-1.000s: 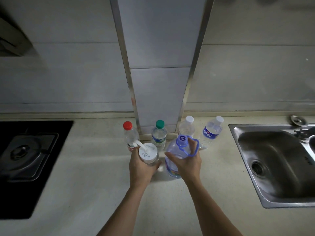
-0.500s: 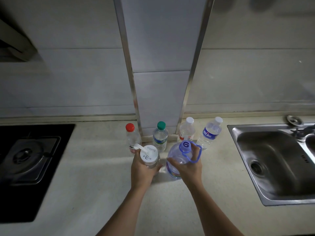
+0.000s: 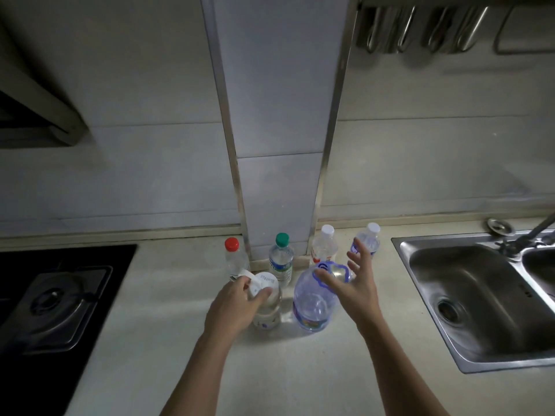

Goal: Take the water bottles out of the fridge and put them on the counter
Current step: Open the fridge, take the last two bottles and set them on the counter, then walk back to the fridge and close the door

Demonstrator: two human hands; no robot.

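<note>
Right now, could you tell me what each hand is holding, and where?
Left hand grips the white-capped bottle near its cap; right hand is open, holding nothing.

The kitchen is dim where I stand, with most of the light falling on the tiled pillar straight ahead and a pale patch on the worktop around the bottles. The hob on my left sinks almost to black, and the upper left corner is dark too. The sink gives back soft grey glints. My wide lens bends the pillar's edges and the wall lines outward. My right hand looks slightly smeared at the fingers.
</note>
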